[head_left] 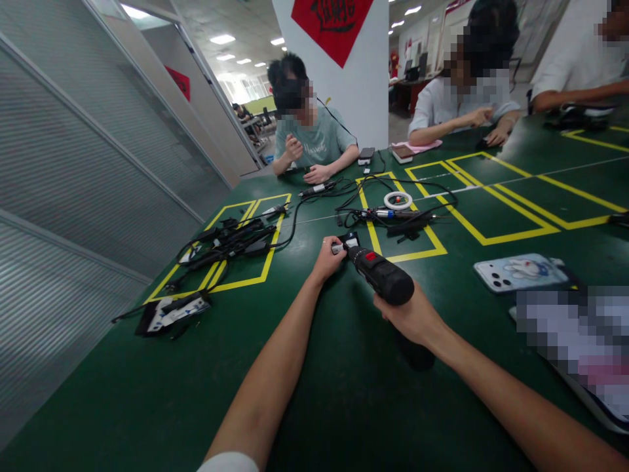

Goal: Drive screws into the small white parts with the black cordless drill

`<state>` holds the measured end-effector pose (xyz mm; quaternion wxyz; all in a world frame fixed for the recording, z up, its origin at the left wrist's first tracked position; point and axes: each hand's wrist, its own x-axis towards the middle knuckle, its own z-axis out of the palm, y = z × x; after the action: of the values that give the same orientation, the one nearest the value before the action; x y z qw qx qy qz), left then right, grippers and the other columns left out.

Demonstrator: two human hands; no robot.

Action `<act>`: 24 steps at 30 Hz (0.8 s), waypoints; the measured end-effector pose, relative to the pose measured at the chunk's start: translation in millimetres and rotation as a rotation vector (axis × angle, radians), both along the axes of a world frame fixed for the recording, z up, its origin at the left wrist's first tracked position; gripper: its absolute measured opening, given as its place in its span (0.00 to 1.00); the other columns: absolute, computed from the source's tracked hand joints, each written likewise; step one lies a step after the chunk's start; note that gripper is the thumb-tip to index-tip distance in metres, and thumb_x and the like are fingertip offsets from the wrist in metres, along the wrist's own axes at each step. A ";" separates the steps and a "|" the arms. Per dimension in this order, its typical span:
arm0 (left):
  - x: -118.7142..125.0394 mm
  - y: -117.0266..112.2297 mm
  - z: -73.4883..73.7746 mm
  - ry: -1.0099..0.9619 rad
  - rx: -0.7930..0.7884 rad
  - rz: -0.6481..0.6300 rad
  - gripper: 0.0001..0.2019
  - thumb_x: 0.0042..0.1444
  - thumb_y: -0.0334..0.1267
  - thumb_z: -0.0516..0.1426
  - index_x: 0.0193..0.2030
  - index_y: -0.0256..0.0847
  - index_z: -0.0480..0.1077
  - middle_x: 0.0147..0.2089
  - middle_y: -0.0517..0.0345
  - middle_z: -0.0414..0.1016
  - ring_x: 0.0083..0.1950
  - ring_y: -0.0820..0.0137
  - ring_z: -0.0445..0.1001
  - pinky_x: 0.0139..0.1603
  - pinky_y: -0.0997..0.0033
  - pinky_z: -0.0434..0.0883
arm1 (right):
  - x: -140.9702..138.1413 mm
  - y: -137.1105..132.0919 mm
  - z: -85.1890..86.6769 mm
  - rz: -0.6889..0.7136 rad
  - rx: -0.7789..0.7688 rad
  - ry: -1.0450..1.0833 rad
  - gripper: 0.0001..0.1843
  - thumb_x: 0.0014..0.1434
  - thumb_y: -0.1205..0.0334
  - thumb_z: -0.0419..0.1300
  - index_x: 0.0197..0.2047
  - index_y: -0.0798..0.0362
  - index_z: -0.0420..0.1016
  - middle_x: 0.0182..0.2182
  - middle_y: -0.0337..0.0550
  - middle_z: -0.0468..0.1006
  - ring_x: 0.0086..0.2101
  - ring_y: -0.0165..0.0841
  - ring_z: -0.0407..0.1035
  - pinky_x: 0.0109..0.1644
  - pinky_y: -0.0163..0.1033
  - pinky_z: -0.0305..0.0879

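Observation:
My right hand is wrapped round the rear of a black electric screwdriver with a red switch, held just above the green table and pointing away from me. My left hand is closed in a pinch at the tool's metal tip, fingers on the front end. A small black part lies right behind the tip.
Black cables and adapters lie in a yellow-taped box at left, a black pouch nearer. Soldering tools and a white tape roll sit ahead. A phone lies at right. Three people sit across the table.

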<state>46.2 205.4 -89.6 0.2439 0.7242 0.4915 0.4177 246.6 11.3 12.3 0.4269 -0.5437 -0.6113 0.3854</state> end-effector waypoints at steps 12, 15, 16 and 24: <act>-0.1 0.9 -1.6 0.004 0.008 -0.005 0.10 0.49 0.29 0.57 0.39 0.41 0.64 0.42 0.57 0.65 0.44 0.69 0.65 0.48 0.69 0.64 | -1.4 0.2 -1.6 -0.012 -0.014 -0.015 0.15 0.51 0.64 0.59 0.44 0.53 0.72 0.29 0.42 0.77 0.32 0.36 0.72 0.33 0.38 0.66; 0.2 0.9 -1.4 0.005 0.013 -0.005 0.09 0.49 0.29 0.57 0.39 0.41 0.64 0.42 0.57 0.65 0.45 0.69 0.65 0.49 0.69 0.64 | -1.2 0.4 -2.5 -0.007 -0.021 -0.016 0.15 0.51 0.64 0.59 0.44 0.54 0.72 0.29 0.43 0.77 0.31 0.36 0.72 0.33 0.38 0.66; 0.2 0.8 -1.2 0.005 0.016 -0.006 0.09 0.49 0.29 0.57 0.39 0.41 0.64 0.42 0.57 0.65 0.45 0.69 0.65 0.49 0.69 0.64 | -1.1 0.4 -2.7 -0.006 -0.020 -0.015 0.15 0.51 0.64 0.59 0.44 0.54 0.72 0.29 0.43 0.76 0.31 0.36 0.72 0.34 0.38 0.66; -0.8 1.0 -1.7 0.008 0.021 -0.011 0.09 0.49 0.29 0.57 0.38 0.40 0.64 0.42 0.57 0.65 0.44 0.69 0.65 0.47 0.70 0.64 | -1.3 0.5 -2.1 -0.010 0.009 -0.006 0.16 0.50 0.65 0.59 0.45 0.53 0.72 0.28 0.42 0.76 0.32 0.37 0.72 0.34 0.39 0.65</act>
<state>45.4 206.4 -91.3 0.2365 0.7310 0.4844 0.4183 245.3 11.9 10.2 0.4295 -0.5459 -0.6115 0.3789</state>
